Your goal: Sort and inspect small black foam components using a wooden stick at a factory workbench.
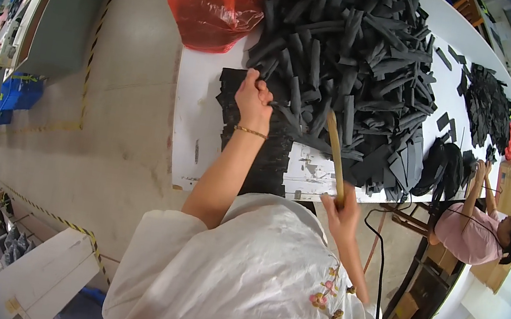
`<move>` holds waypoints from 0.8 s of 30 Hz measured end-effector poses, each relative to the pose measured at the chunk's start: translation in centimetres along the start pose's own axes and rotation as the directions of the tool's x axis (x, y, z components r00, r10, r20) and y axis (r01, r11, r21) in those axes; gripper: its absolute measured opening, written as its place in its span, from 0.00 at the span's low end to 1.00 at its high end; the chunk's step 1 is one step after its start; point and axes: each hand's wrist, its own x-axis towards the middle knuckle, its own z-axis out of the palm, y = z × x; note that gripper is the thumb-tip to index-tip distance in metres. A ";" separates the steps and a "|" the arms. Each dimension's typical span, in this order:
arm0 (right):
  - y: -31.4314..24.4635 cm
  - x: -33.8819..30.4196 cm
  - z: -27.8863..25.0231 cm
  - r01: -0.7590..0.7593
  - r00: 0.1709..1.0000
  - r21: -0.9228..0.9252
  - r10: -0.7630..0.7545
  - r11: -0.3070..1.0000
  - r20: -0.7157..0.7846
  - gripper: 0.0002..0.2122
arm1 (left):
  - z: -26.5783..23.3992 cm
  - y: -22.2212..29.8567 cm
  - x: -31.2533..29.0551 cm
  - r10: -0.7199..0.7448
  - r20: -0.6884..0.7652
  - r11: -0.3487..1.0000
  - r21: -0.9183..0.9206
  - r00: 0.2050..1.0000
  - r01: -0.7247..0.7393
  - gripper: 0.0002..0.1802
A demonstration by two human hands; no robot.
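Observation:
My left hand (254, 102) is closed in a fist above the left side of the table, by the edge of a large heap of black curled strips (347, 61). Whatever its fingers hold, if anything, is hidden. Beneath and beside that wrist, flat black pieces (265, 161) lie side by side in a dark sheet on the table. My right hand (342, 214), slightly blurred, is near the table's front edge. It grips the lower end of a long, pale wooden stick (335, 151), whose far end points at the heap.
A red plastic bag (215, 7) stands at the table's far left. Flat black pieces (405, 161) and a second black pile (488, 104) lie to the right on the white table (189, 144). A co-worker in pink (470, 232) sits at the right. A black cable (378, 294) hangs beside me.

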 end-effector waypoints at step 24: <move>-8.7 25.3 -1.0 0.415 0.651 0.090 -0.227 0.905 -0.724 0.15 | -0.3 -3.8 -10.3 -0.485 0.585 0.726 0.684 0.651 -0.074 0.17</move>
